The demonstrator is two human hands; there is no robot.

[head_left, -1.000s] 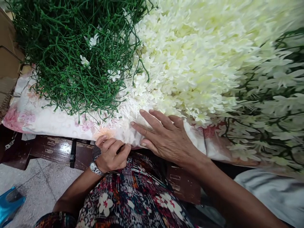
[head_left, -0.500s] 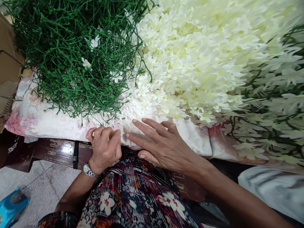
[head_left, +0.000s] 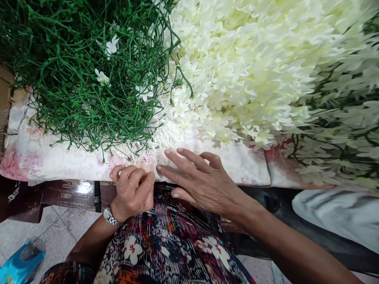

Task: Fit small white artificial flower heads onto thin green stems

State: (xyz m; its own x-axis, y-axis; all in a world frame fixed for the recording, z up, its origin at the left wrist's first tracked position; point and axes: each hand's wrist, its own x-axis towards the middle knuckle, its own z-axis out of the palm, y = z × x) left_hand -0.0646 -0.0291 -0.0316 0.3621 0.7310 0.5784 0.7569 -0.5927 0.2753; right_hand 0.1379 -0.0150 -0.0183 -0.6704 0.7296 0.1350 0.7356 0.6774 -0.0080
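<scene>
My left hand (head_left: 132, 192), with a watch on its wrist, is curled closed at the front edge of a floral-printed cloth (head_left: 71, 163). Whatever its fingers may hold is hidden. My right hand (head_left: 204, 181) lies beside it, fingers spread over the cloth, with nothing in them. Just beyond the fingertips is a small heap of thin white strands (head_left: 168, 136). A thick pile of green artificial stems (head_left: 89, 94) covers the left part of the cloth. To the right of it spreads a large mass of pale yellow-white artificial flowers (head_left: 237, 83).
More white flowers on green stems (head_left: 340, 138) lie at the far right. A cardboard box (head_left: 5, 94) stands at the left edge. Below are a blue plastic object (head_left: 22, 262) on the tiled floor and pale grey fabric (head_left: 331, 215) at lower right.
The view has shifted slightly, so the cloth and piles sit a little differently in the frame. Both hands keep nearly the same place and pose.
</scene>
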